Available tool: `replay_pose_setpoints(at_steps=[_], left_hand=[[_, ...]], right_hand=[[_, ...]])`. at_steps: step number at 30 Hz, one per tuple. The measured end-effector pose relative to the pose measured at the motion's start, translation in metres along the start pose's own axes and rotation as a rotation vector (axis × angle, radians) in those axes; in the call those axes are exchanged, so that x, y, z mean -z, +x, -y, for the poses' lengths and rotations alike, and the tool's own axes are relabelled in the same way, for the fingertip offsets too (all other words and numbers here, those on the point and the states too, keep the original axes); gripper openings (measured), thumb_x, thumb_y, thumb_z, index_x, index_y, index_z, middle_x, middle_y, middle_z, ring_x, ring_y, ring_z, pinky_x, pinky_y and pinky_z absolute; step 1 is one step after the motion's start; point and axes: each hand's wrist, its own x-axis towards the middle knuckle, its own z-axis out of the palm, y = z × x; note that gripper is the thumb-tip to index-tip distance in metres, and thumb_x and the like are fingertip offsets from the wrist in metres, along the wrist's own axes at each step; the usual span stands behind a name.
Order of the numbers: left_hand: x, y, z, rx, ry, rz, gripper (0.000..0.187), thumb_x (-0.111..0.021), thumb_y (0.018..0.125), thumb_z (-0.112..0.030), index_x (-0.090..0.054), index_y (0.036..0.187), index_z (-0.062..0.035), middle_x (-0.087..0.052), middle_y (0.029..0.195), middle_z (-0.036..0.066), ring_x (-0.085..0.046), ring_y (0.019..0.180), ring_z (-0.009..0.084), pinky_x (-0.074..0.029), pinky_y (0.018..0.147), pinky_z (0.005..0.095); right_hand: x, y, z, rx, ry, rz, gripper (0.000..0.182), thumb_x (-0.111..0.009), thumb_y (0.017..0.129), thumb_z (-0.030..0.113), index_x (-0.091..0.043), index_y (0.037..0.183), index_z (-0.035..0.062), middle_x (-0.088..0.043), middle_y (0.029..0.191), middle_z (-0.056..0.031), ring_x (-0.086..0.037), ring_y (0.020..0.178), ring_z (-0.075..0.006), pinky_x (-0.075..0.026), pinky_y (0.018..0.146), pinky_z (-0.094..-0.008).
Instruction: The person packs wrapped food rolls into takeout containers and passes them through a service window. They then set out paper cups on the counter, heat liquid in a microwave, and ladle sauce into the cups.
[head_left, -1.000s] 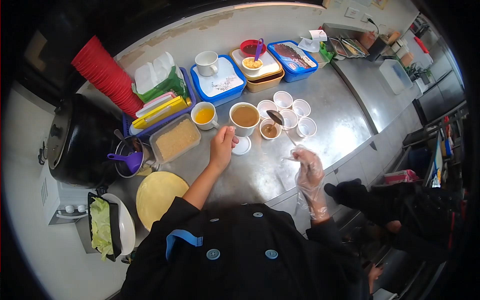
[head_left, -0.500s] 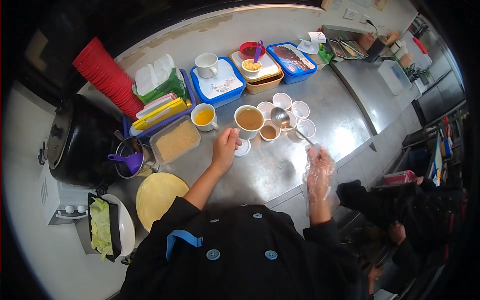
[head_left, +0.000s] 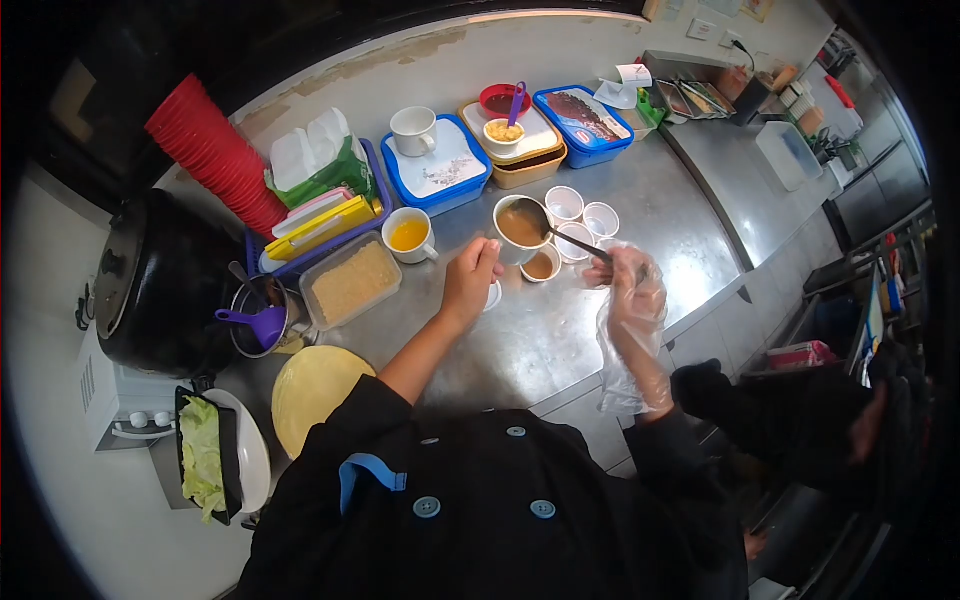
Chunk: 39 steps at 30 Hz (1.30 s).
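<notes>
My left hand [head_left: 474, 283] is closed on a white cup [head_left: 521, 255] of brown sauce, held above the steel counter. In a clear plastic glove, my right hand [head_left: 635, 285] grips the handle of a spoon [head_left: 580, 246], whose bowl is dipped into the sauce at the cup's right side. Close beside the cup stand several small white portion cups [head_left: 565, 203]. One portion cup [head_left: 541, 264], just below and right of the held cup, contains brown sauce. A white round piece [head_left: 493, 295] lies partly hidden behind my left hand.
Left of the cup stand a mug of yellow liquid [head_left: 409, 236] and a tub of crumbs [head_left: 349, 281]. Blue tubs [head_left: 583, 127] line the back. Stacked red cups [head_left: 215, 155], a black pot [head_left: 160, 285] and lettuce [head_left: 203, 455] are at left. Another person [head_left: 790, 410] is at right.
The held cup has moved right, over some portion cups. My right hand has brought the spoon from above the portion cups into the sauce. The person at right has shifted.
</notes>
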Motion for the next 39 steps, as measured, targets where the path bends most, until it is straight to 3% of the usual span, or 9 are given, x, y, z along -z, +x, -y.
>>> replay_pose_setpoints(at_steps=[2, 6, 17, 19, 25, 30, 36, 38, 39], left_hand=[[0.000, 0.005, 0.001, 0.001, 0.002, -0.007, 0.032, -0.043, 0.092, -0.029, -0.054, 0.077, -0.0022, -0.055, 0.061, 0.004, -0.049, 0.055, 0.0088, -0.041, 0.054, 0.0241], [-0.001, 0.012, 0.002, -0.002, 0.018, -0.023, 0.033, -0.043, 0.092, -0.029, -0.053, 0.077, -0.0022, -0.056, 0.061, 0.005, -0.051, 0.054, 0.0096, -0.041, 0.052, 0.0246], [0.008, 0.027, 0.026, 0.036, 0.034, -0.097, 0.034, -0.042, 0.092, -0.031, -0.053, 0.077, -0.0023, -0.057, 0.061, 0.006, -0.052, 0.054, 0.0116, -0.043, 0.053, 0.0265], [0.012, 0.028, 0.031, 0.063, 0.059, -0.107, 0.031, -0.043, 0.092, -0.032, -0.053, 0.078, -0.0058, -0.053, 0.062, 0.001, -0.046, 0.055, 0.0059, -0.037, 0.048, 0.0201], [0.018, 0.025, 0.033, 0.066, 0.040, -0.148, 0.032, -0.043, 0.092, -0.032, -0.053, 0.077, -0.0057, -0.052, 0.061, 0.001, -0.045, 0.054, 0.0061, -0.037, 0.048, 0.0204], [0.018, 0.024, 0.027, 0.060, 0.027, -0.141, 0.032, -0.043, 0.092, -0.032, -0.052, 0.076, -0.0063, -0.052, 0.061, 0.001, -0.044, 0.053, 0.0054, -0.036, 0.048, 0.0197], [0.020, 0.026, 0.027, 0.051, 0.021, -0.148, 0.034, -0.042, 0.093, -0.032, -0.052, 0.076, -0.0051, -0.053, 0.060, 0.003, -0.047, 0.053, 0.0074, -0.038, 0.049, 0.0220], [0.020, 0.027, 0.027, 0.043, 0.023, -0.151, 0.035, -0.042, 0.092, -0.033, -0.053, 0.076, -0.0035, -0.055, 0.060, 0.005, -0.050, 0.053, 0.0102, -0.041, 0.052, 0.0251], [0.020, 0.027, 0.025, 0.043, 0.019, -0.155, 0.035, -0.042, 0.092, -0.032, -0.053, 0.076, -0.0035, -0.055, 0.060, 0.005, -0.050, 0.053, 0.0100, -0.041, 0.052, 0.0249]], right_hand=[[0.001, 0.007, -0.008, -0.159, 0.295, -0.172, 0.020, -0.048, 0.090, 0.015, -0.052, 0.097, -0.0035, -0.062, 0.078, -0.0126, -0.062, 0.065, -0.0159, -0.049, 0.061, -0.0234], [0.003, 0.017, -0.022, -0.270, 0.374, -0.340, 0.022, -0.048, 0.089, 0.017, -0.053, 0.095, -0.0044, -0.061, 0.076, -0.0142, -0.061, 0.060, -0.0171, -0.050, 0.059, -0.0244], [0.011, 0.035, -0.042, -0.179, 0.400, -0.378, 0.024, -0.050, 0.089, 0.017, -0.051, 0.096, -0.0059, -0.060, 0.076, -0.0143, -0.061, 0.061, -0.0187, -0.051, 0.060, -0.0269], [0.012, 0.037, -0.041, -0.199, 0.420, -0.390, 0.023, -0.050, 0.089, 0.016, -0.051, 0.096, -0.0057, -0.060, 0.075, -0.0143, -0.061, 0.060, -0.0184, -0.051, 0.060, -0.0262], [0.018, 0.037, -0.080, -0.235, 0.319, -0.391, 0.021, -0.048, 0.089, 0.015, -0.050, 0.096, -0.0047, -0.061, 0.074, -0.0144, -0.060, 0.059, -0.0172, -0.050, 0.059, -0.0244], [0.006, 0.028, -0.064, -0.217, 0.184, -0.304, 0.021, -0.050, 0.090, 0.017, -0.051, 0.096, -0.0036, -0.061, 0.079, -0.0112, -0.059, 0.065, -0.0142, -0.049, 0.065, -0.0241], [0.006, 0.014, -0.063, -0.023, -0.047, -0.078, 0.014, -0.048, 0.090, 0.009, -0.054, 0.101, 0.0016, -0.062, 0.088, -0.0094, -0.062, 0.079, -0.0165, -0.048, 0.073, -0.0270], [0.010, 0.012, -0.072, 0.531, -0.445, 0.161, 0.013, -0.048, 0.090, 0.005, -0.054, 0.099, -0.0013, -0.061, 0.089, -0.0100, -0.061, 0.077, -0.0151, -0.049, 0.072, -0.0266], [0.011, 0.009, -0.077, 0.551, -0.570, 0.218, 0.017, -0.051, 0.086, 0.004, -0.054, 0.103, 0.0044, -0.060, 0.095, -0.0119, -0.060, 0.090, -0.0236, -0.048, 0.074, -0.0315]])
